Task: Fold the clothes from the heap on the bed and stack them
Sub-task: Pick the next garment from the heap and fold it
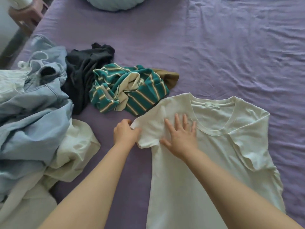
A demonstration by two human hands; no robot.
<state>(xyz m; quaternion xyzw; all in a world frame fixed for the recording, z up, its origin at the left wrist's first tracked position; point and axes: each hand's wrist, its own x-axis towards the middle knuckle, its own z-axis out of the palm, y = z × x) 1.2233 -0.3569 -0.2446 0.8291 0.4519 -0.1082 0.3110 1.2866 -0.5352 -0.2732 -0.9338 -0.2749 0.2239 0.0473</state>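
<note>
A white T-shirt (214, 162) lies spread on the purple bed sheet (214, 55), neck away from me. My left hand (126, 133) pinches the hem of its left sleeve. My right hand (180, 135) presses flat with spread fingers on the shirt's shoulder, beside the neckline. The heap lies to the left: a teal striped top (132, 90), a dark grey garment (84, 70), a light blue denim piece (33, 109), a cream garment (74, 151) and a bit of brown cloth (170, 76).
A pale blue round cushion (113, 3) lies at the far edge of the bed. A pinkish wooden piece of furniture (28, 15) stands off the bed's left corner. The sheet to the right and beyond the shirt is bare and wrinkled.
</note>
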